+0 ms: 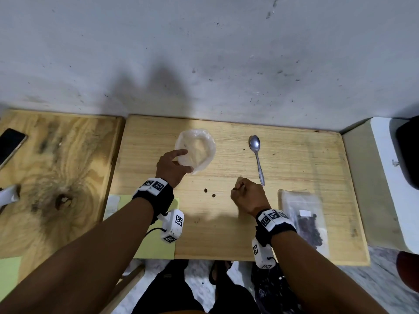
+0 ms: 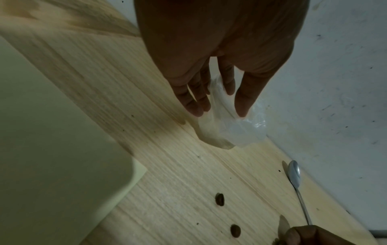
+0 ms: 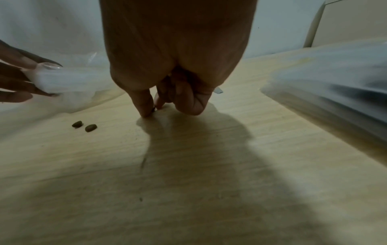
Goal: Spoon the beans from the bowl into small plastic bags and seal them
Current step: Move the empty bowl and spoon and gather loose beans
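My left hand (image 1: pixel 184 160) grips the near rim of a crumpled clear plastic bag (image 1: pixel 199 148) that lies open on the light wooden table (image 1: pixel 294 159); thumb and fingers pinch its film (image 2: pixel 226 129). My right hand (image 1: pixel 237 188) is curled at the table's middle, its thumb and forefinger tips pinching a small dark bean (image 3: pixel 154 108) against the wood. Two loose beans (image 1: pixel 209 193) lie just to its left. A metal spoon (image 1: pixel 257 155) lies beyond the right hand, untouched. A flat plastic bag holding beans (image 1: pixel 306 220) lies at the right, near the front edge.
A darker wooden table (image 1: pixel 56 177) adjoins on the left with a phone (image 1: pixel 11 143) on it. A yellow-green sheet (image 1: pixel 156 245) lies under my left wrist. A white object (image 1: pixel 394 182) stands at the right. A grey wall (image 1: pixel 204 53) closes the back.
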The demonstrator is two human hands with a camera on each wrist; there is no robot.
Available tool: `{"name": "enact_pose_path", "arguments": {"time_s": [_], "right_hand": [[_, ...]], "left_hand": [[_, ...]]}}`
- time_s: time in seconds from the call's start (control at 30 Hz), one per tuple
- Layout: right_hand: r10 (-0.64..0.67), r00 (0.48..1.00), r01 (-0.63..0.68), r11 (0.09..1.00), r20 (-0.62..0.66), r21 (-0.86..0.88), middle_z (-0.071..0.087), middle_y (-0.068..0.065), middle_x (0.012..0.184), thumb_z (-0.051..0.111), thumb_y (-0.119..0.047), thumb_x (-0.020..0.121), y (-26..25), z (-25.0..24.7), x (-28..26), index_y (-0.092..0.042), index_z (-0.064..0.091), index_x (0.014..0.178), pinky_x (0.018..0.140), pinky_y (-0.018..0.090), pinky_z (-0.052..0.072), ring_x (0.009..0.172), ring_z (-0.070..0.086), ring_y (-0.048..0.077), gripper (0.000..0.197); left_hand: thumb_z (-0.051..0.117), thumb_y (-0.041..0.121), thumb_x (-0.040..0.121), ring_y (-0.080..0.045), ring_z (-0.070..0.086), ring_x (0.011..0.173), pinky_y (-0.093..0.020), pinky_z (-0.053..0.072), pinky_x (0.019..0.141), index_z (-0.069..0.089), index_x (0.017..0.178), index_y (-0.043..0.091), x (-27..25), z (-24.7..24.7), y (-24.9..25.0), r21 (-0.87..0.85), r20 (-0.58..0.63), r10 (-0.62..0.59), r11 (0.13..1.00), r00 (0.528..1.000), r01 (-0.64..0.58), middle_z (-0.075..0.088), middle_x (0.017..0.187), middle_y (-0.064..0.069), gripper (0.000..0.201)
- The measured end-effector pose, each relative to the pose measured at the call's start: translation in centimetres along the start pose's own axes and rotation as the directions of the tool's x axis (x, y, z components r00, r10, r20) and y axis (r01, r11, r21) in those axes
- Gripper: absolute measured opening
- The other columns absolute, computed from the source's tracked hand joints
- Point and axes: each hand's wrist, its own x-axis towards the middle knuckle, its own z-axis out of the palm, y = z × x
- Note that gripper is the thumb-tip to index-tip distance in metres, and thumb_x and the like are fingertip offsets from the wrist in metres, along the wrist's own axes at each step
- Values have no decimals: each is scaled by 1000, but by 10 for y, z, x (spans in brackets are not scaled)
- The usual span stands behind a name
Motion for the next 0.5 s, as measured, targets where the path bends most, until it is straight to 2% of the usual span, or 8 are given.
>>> {"name": "enact_pose_path", "arguments": {"time_s": [0.1, 0.17, 0.23, 0.27, 0.33, 0.4, 0.5], "right_hand": [[38, 999, -38, 999, 22, -7, 70, 0, 74, 59, -37, 87, -8, -3, -6, -17, 58, 83, 69, 30, 49, 72, 64, 18, 21], [63, 998, -63, 997, 7, 40, 68, 4, 74, 51, -35, 94, -12, -5, -10, -7, 61, 83, 70, 32, 46, 71, 61, 21, 32], [169, 985, -173, 946, 36, 276, 59, 8, 70, 45, -24, 96, -11, -6, -14, -3, 60, 76, 59, 32, 38, 61, 50, 24, 33], [231, 969, -248, 859, 92, 447, 51, 8, 64, 43, -20, 94, -8, -6, -16, -7, 55, 68, 52, 30, 31, 53, 41, 22, 31], [268, 931, -362, 597, 248, 716, 33, 3, 58, 37, -15, 89, -4, -7, -21, -16, 39, 62, 47, 27, 14, 45, 23, 15, 27], [228, 905, -424, 393, 360, 816, 25, -1, 55, 31, -13, 83, -5, -10, -25, -18, 32, 63, 45, 23, 9, 41, 18, 11, 21], [134, 899, -438, 262, 417, 860, 31, 1, 52, 34, -15, 70, -10, -11, -26, -15, 38, 57, 42, 14, 14, 36, 21, 10, 13]], "left_hand": [[84, 8, 64, -22, 67, 90, -15, 44, 66, 68, 111, 26, -2, 0, -1, -3, -4, 3, 1000, 1000, -3, 68, 113, -12, 54], [84, 8, 64, -22, 67, 91, -16, 45, 67, 68, 111, 26, -5, -2, -2, 2, -9, 9, 1000, 1000, -9, 67, 114, -11, 53], [84, 9, 63, -21, 67, 91, -16, 44, 67, 68, 110, 28, -7, -3, -4, 9, -13, 7, 1000, 1000, -7, 67, 117, -9, 53], [84, 10, 63, -21, 66, 91, -14, 43, 66, 68, 110, 29, -8, -4, -5, 14, -15, 5, 1000, 1000, -5, 66, 118, -8, 52], [84, 11, 63, -20, 66, 92, -12, 41, 65, 68, 110, 30, -10, -5, -7, 20, -21, -1, 1000, 1000, 1, 65, 120, -7, 53], [84, 11, 63, -20, 66, 93, -12, 41, 65, 68, 110, 30, -13, -6, -8, 19, -25, -5, 1000, 1000, 6, 65, 120, -7, 53], [84, 10, 64, -19, 65, 91, -11, 41, 63, 68, 111, 28, -16, -9, -10, 14, -28, -5, 1000, 1000, 5, 66, 117, -9, 53]]}}
